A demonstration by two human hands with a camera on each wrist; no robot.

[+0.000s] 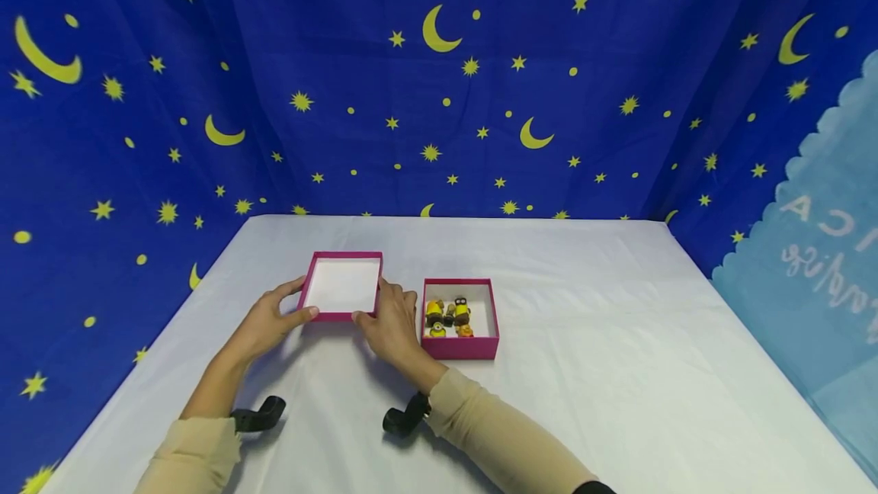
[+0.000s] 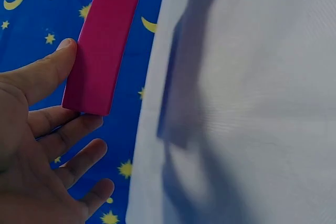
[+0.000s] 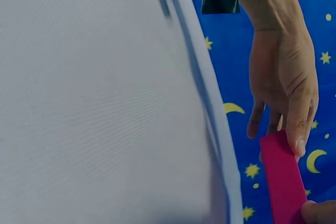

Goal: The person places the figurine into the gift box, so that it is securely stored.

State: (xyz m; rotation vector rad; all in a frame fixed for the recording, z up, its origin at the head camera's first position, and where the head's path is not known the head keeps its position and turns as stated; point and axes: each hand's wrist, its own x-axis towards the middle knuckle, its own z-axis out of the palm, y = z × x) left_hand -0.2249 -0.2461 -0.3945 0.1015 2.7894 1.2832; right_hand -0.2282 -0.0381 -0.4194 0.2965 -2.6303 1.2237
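A square pink box lid [image 1: 341, 285], its white inside facing up toward me, is held between both hands above the table. My left hand [image 1: 269, 320] grips its left side, thumb over the near corner; in the left wrist view the thumb and forefinger [image 2: 50, 119] pinch the pink rim while the other fingers spread loosely. On the opposite side my right hand [image 1: 392, 324] grips the lid, its thumb [image 3: 319, 212] also showing in the right wrist view. Just right of that hand stands an open pink box [image 1: 461, 349] with several small yellow figures [image 1: 461, 312] inside.
A white cloth covers the table [image 1: 617, 341]. Blue curtains with yellow moons and stars [image 1: 480, 97] hang behind and along the sides. At the right hangs a light blue panel with white lettering [image 1: 823, 250]. Black wrist mounts [image 1: 405, 415] stick out below the forearms.
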